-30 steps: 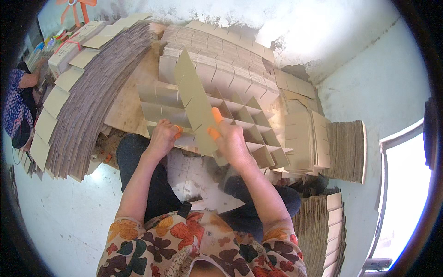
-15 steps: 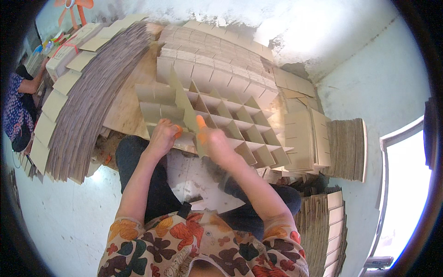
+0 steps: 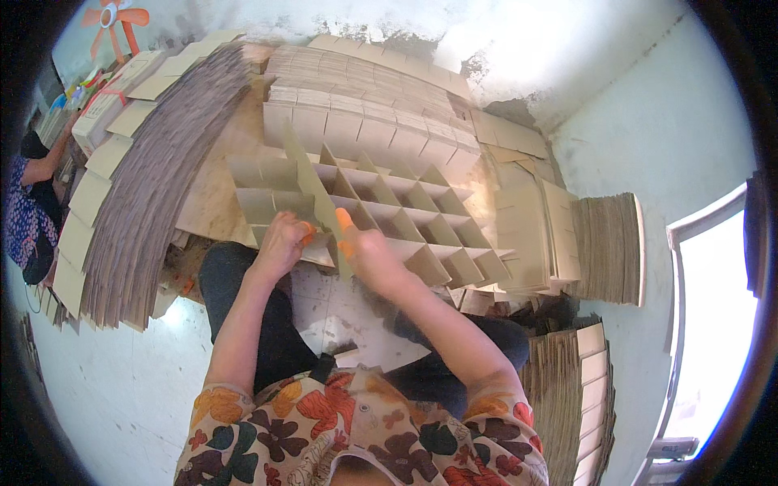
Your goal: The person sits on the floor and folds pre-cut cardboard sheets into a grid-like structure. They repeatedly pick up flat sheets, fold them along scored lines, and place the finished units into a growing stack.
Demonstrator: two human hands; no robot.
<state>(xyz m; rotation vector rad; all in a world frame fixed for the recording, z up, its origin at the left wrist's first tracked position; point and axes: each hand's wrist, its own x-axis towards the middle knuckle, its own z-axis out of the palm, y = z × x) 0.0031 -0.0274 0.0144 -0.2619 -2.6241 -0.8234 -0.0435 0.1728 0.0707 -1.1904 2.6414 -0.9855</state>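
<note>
A cardboard divider grid (image 3: 409,212) of interlocked strips stands in front of me, its cells opening upward. My right hand (image 3: 370,255), with orange covers on its fingers, grips the near end of a tall cardboard strip (image 3: 306,180) that rises above the grid's left side. My left hand (image 3: 282,245), also with orange on its fingertips, is closed on the near edge of the long cardboard strips (image 3: 271,202) that stick out to the left. The fingers partly hide the edges they hold.
Long stacks of slotted cardboard stand at the left (image 3: 162,162) and behind the grid (image 3: 365,121). More cardboard piles (image 3: 604,247) lie to the right, with another stack (image 3: 563,405) near my knee. Another person's arm (image 3: 53,162) shows at far left, beside an orange fan (image 3: 113,24).
The whole view has shifted slightly, with the grid and stacks a little further left in the picture. Both hands keep their places on the cardboard.
</note>
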